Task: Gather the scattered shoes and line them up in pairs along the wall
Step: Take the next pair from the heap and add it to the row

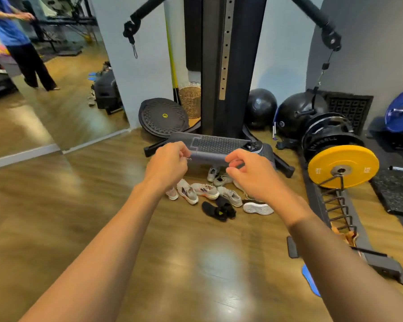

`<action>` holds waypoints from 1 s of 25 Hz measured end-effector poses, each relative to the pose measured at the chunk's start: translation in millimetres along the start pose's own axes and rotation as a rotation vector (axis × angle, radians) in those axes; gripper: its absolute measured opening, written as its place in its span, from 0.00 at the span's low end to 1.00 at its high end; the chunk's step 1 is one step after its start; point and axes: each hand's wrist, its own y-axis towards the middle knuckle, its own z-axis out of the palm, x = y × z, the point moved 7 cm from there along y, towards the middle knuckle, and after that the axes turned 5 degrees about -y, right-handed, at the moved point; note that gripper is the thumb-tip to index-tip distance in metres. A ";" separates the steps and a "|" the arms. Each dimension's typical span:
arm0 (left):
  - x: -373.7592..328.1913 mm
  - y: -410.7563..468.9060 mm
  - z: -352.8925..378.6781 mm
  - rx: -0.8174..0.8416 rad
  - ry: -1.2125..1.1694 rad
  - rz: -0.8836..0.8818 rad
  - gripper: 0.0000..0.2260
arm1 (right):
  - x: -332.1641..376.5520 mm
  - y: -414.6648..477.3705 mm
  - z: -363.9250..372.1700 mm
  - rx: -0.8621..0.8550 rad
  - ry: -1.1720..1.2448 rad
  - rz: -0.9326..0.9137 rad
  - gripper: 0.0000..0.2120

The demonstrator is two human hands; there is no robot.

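Gym room, brown wood-plank floor (196, 263), pale wall at the back. Landmark: grey textured step platform (216, 146), lying at the foot of a black cable-machine column (242, 66).

Shoes: loose heap on the floor just in front of the platform, unpaired, pointing every way.
- two pale grey sneakers (219, 177) nearest the platform's front edge
- white sneaker with dark "N" mark (205, 190), and a second like it (187, 193) just to its left
- grey mesh sneaker (230, 196) in the middle of the heap
- black soft shoes (219, 210), overlapping, on the side of the heap farthest from the platform
- white-soled shoe (258, 208), sole turned up, beside the black ones

Hands: both bare arms stretched out above the heap. Left hand (168, 166) has its fingers loosely curled; it seems empty, though the fingertips overlap the platform's edge in this view. Right hand (249, 174) is half curled, thumb near forefinger, nothing between them.

Right of the platform: yellow round weight plate (343, 167) on a black rack.
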 end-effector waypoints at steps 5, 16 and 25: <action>54.5 95.5 13.9 -0.026 0.041 -0.116 0.11 | -11.6 116.1 33.9 0.080 0.049 -0.036 0.09; 124.0 293.8 143.0 0.163 -0.024 -0.187 0.11 | -101.7 310.7 100.5 0.125 0.056 0.133 0.10; 230.0 406.5 318.9 0.259 -0.045 -0.374 0.10 | -229.1 445.9 238.3 0.265 0.097 0.301 0.10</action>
